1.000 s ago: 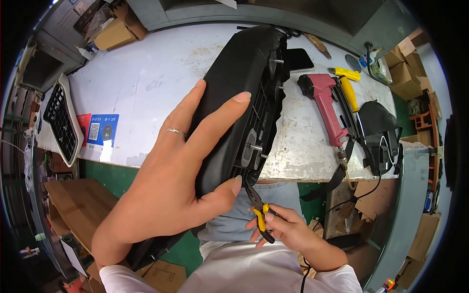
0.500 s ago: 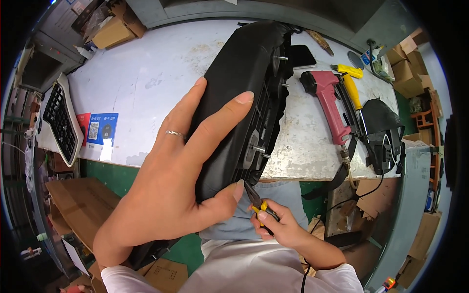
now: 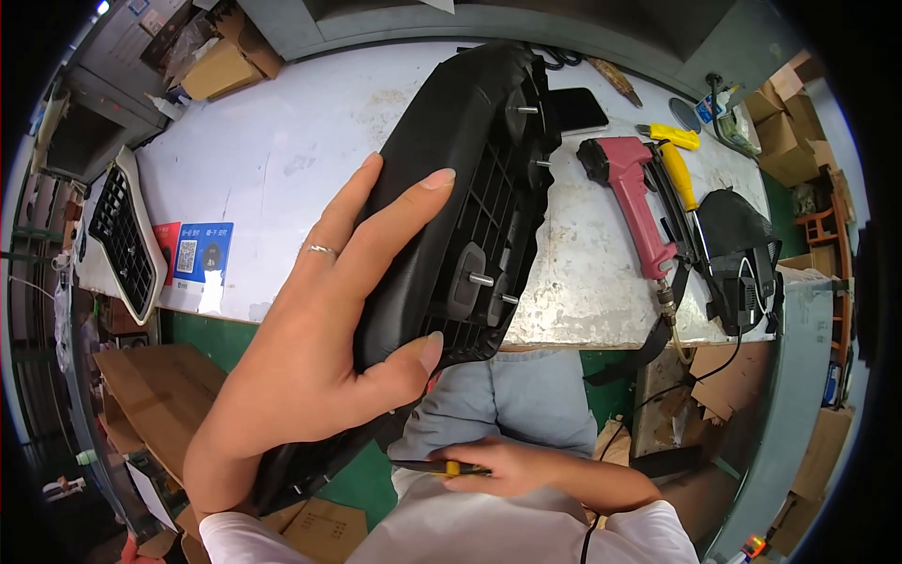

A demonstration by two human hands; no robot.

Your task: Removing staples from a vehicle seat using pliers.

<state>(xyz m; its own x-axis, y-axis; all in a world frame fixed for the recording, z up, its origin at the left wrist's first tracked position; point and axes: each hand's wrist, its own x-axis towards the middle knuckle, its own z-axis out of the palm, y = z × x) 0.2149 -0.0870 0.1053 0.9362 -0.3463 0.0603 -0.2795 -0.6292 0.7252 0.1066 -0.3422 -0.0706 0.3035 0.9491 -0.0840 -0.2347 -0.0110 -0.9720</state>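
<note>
A black padded seat (image 3: 427, 160) stands on edge at the near side of the workbench, its ribbed plastic underside with several metal studs turned to the right. My left hand (image 3: 296, 348) grips its padded left side, fingers spread along the cover and thumb near the lower corner. Below, in front of my lap, my right hand (image 3: 512, 470) is closed round a pair of pliers (image 3: 455, 468) with black and yellow handles. The pliers' jaws point left, apart from the seat. Part of another black piece with studs (image 3: 324, 470) shows beneath my left forearm.
On the bench (image 3: 583, 282) to the right lie a red air staple gun (image 3: 631, 188) with its hose, a yellow-handled screwdriver (image 3: 678, 174), a yellow cutter (image 3: 672, 137), a phone (image 3: 578, 110) and a black pouch (image 3: 738, 249). A white-edged seat (image 3: 127, 235) lies left; cardboard (image 3: 160, 395) stands below.
My right hand has drawn the pliers away from the seat's lower edge, down and left toward my lap. The seat has turned slightly, showing more of its underside; my left hand moved with it.
</note>
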